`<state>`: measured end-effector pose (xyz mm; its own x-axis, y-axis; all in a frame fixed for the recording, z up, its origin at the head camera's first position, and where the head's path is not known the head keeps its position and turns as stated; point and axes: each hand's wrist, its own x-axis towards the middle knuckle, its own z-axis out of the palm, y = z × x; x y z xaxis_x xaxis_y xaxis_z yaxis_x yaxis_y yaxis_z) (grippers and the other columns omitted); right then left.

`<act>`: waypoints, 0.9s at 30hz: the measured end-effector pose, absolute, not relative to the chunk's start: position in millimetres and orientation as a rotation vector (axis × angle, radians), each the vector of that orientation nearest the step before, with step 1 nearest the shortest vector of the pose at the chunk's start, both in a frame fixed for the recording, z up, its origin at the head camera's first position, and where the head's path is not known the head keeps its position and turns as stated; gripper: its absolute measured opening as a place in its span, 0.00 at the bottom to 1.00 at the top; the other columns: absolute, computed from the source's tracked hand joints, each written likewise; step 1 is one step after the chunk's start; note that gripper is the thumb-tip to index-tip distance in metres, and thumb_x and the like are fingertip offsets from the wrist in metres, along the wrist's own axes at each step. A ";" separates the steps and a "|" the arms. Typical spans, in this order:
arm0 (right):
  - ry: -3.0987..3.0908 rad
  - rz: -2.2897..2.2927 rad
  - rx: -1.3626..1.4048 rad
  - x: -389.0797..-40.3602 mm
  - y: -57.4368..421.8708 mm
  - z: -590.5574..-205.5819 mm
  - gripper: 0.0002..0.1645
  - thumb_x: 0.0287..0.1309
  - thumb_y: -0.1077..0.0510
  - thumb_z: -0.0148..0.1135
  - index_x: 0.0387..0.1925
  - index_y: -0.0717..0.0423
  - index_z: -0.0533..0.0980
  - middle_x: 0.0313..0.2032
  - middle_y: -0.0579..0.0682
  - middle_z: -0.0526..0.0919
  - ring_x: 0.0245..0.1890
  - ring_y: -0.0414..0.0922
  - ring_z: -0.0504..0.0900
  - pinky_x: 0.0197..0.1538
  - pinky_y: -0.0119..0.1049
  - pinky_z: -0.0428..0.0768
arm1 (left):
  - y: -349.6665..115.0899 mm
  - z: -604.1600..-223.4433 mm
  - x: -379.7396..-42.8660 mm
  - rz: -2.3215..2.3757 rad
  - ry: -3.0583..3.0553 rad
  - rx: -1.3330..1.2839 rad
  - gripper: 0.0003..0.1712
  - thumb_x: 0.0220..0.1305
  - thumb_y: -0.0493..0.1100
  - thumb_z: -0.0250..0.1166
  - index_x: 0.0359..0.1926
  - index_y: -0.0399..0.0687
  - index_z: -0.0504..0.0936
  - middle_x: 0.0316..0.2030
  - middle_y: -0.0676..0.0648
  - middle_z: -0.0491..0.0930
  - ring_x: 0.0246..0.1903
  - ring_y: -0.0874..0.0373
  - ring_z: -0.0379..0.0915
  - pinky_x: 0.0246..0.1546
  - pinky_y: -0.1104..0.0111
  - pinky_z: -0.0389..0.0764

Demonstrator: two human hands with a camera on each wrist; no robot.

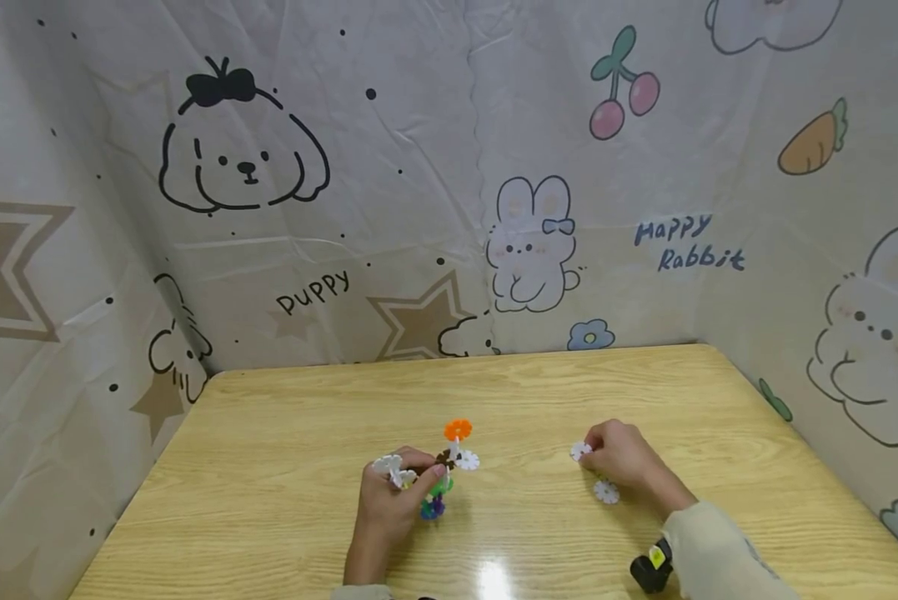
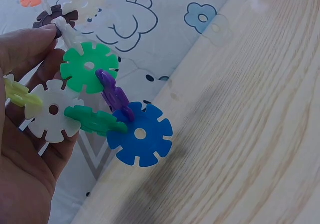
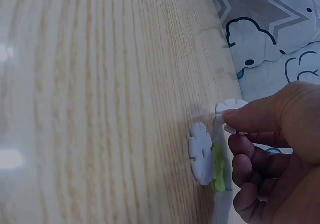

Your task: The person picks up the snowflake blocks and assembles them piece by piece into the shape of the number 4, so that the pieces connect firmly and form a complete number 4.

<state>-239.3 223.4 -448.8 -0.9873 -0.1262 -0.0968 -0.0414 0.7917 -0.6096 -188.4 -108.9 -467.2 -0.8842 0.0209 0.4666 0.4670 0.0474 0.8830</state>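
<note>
My left hand (image 1: 388, 507) grips a joined chain of notched plastic discs, thumb and finger pinching around the brown disc (image 2: 44, 17). Slotted to it are an orange disc (image 1: 459, 427) and several white ones. In the left wrist view a green disc (image 2: 75, 77), a purple disc (image 2: 116, 98) and a blue disc (image 2: 152, 148) hang off the fingers, over the table. Off to the right, my right hand (image 1: 624, 457) pinches a white disc (image 3: 230, 104) between thumb and fingers. Below that hand are another white disc (image 3: 197, 156) and a yellow-green disc (image 3: 218, 170), side by side.
The wood-grain table (image 1: 283, 433) runs back to a printed cloth (image 1: 388, 133) hanging behind it and at both sides. A black device (image 1: 647, 575) with a yellow patch sits by the right sleeve (image 1: 719, 554).
</note>
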 end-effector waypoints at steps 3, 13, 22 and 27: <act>2.846 -0.977 -0.169 -237.6 223.1 -448.8 0.05 0.54 0.66 0.67 0.28 0.61 0.77 0.25 0.50 0.74 0.25 0.45 0.71 0.27 0.37 0.71 | -108.8 -467.2 -188.2 -1.907 -2.008 -0.487 0.03 0.55 0.27 0.73 0.30 0.36 0.86 0.30 0.43 0.85 0.31 0.55 0.79 0.35 0.69 0.79; 2.870 -1.032 -0.242 -232.8 214.5 -449.3 0.04 0.55 0.65 0.66 0.27 0.58 0.78 0.23 0.47 0.74 0.22 0.43 0.71 0.24 0.36 0.70 | -107.9 -467.0 -188.4 -1.898 -1.995 -0.503 0.03 0.55 0.28 0.73 0.30 0.35 0.86 0.29 0.47 0.84 0.30 0.56 0.78 0.34 0.69 0.79; 2.870 -1.099 -0.419 -227.2 199.6 -436.6 0.04 0.59 0.64 0.65 0.28 0.57 0.80 0.24 0.44 0.76 0.26 0.42 0.71 0.30 0.37 0.72 | -106.1 -469.3 -190.2 -1.911 -1.998 -0.500 0.08 0.54 0.26 0.73 0.30 0.42 0.87 0.28 0.46 0.84 0.30 0.56 0.78 0.35 0.70 0.79; 2.819 -1.161 -0.528 -223.1 188.6 -425.9 0.05 0.62 0.64 0.64 0.30 0.57 0.80 0.25 0.43 0.77 0.25 0.42 0.71 0.29 0.34 0.71 | -105.3 -470.4 -190.3 -1.909 -2.021 -0.488 0.06 0.55 0.27 0.73 0.30 0.40 0.87 0.28 0.46 0.84 0.30 0.55 0.78 0.35 0.69 0.79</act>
